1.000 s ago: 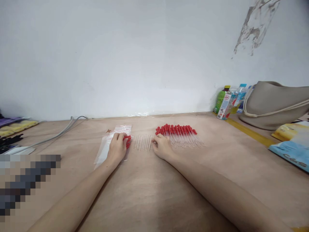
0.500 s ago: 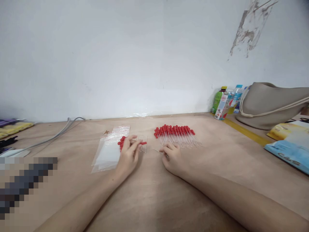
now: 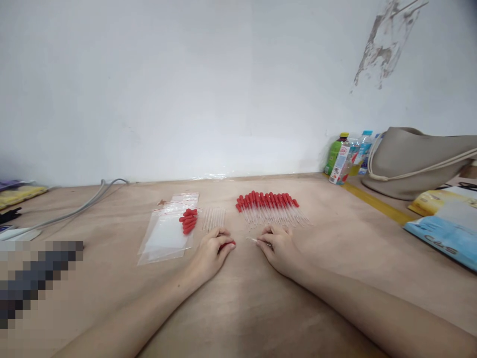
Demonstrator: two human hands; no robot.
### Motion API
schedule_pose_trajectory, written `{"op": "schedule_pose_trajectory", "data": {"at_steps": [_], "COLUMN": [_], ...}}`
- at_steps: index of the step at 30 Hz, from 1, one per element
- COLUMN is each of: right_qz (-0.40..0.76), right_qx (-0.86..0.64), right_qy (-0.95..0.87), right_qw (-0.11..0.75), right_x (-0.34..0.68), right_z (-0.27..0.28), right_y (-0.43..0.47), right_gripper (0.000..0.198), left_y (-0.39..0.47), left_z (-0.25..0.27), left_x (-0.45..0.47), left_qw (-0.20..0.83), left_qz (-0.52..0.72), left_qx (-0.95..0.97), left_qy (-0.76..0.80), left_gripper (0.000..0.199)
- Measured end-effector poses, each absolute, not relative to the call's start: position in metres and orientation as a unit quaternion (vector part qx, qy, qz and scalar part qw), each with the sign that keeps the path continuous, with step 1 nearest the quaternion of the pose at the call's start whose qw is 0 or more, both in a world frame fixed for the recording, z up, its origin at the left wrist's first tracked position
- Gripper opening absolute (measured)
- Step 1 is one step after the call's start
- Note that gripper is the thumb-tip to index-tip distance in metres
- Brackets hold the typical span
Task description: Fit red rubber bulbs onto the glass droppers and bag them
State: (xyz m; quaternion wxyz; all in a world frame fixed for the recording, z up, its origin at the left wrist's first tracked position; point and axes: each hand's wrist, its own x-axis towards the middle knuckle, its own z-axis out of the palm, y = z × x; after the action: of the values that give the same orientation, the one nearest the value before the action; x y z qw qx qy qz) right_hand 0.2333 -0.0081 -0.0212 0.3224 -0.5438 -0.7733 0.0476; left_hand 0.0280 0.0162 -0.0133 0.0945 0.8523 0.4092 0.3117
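- Droppers with red bulb tops and thin clear stems (image 3: 268, 201), in the head view, lie in a close row at the right of the middle, red ends toward the wall; they look finished.
- Loose thin clear tubes (image 3: 214, 219) lie side by side just beyond the left hand (image 3: 214, 248), and loose small red bulbs (image 3: 188, 222) sit heaped on flat clear plastic zip bags (image 3: 164, 241); these parts look unjoined. By that measure, more seems done than left.
- The left hand's grip is closed on a single red bulb piece (image 3: 228, 244), partly hidden by the fingers.
- The right hand (image 3: 279, 251) has its grip pinched on one slender clear stem (image 3: 252, 239), whose end points at the left hand; the two held parts are apart, near each other above the brown-covered counter (image 3: 238, 318).
- Counted: one bulb and one stem in hand; about six bulbs heaped; about seven loose tubes; fifteen or more droppers, overlapping too much for an exact figure; at least two zip bags.
- Farther right stand at least three labelled plastic bottles (image 3: 342, 164) and one grey-beige drawstring bag (image 3: 413, 164).
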Motion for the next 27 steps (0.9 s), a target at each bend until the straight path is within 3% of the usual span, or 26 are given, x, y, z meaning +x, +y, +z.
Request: {"op": "schedule_pose_trajectory", "data": {"at_steps": [9,27], "right_qz": [0.047,0.021], "right_qx": [-0.492,-0.409], "right_qy": [-0.777,-0.819], "right_qw": [0.39,0.403], "right_x": [0.2352,0.2329], "right_z": [-0.0184,-0.0205], "right_y": [-0.0095,-0.0071], "right_gripper": [0.013,0.011], "left_y": [0.0092,0.0126], "left_z": [-0.0065,-0.0107], "left_x": [0.033,0.0334], "left_qw": [0.113,0.164], "left_qz": [0.361,0.347], "left_qx": [0.837,0.841], "left_qy": [0.394,0.382], "left_gripper": [0.016,0.019]}}
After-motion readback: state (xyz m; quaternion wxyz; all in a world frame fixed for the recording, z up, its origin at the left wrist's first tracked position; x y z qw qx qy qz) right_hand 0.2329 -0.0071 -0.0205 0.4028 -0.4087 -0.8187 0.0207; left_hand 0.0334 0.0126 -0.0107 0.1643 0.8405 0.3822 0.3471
